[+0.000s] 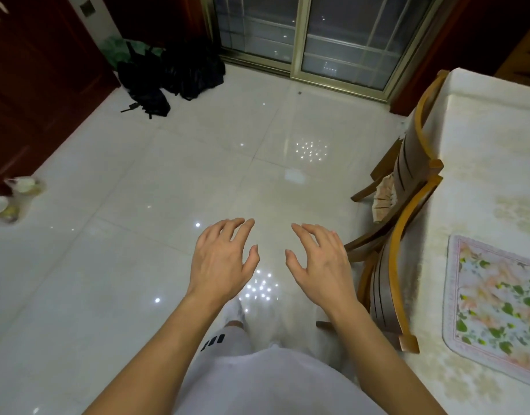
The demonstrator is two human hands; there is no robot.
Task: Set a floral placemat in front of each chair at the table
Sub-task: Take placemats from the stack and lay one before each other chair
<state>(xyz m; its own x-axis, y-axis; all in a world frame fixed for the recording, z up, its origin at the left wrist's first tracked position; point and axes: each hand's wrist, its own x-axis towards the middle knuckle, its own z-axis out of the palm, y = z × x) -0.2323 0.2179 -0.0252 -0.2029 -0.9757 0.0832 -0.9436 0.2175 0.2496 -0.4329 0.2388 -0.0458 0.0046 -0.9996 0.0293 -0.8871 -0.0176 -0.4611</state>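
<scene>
floral placemat (497,304) flat on table (482,163), by near chair (392,283)

Glossy pale floor tiles (168,181) mirror the ceiling lights below my bare left hand (223,259) and right hand (320,265). At right, two chairs (407,205) of smooth, varnished wood stand against a table (482,163) covered in a matt patterned cloth. The floral placemat (494,304) looks like soft, matt fabric. Far off, sliding doors (299,37) show metal frames and glass.

Bare tiled floor (168,181) lies open ahead of both hands; two chairs (407,223) crowd the table (479,163) edge at right; black bags (168,76) sit far left.
</scene>
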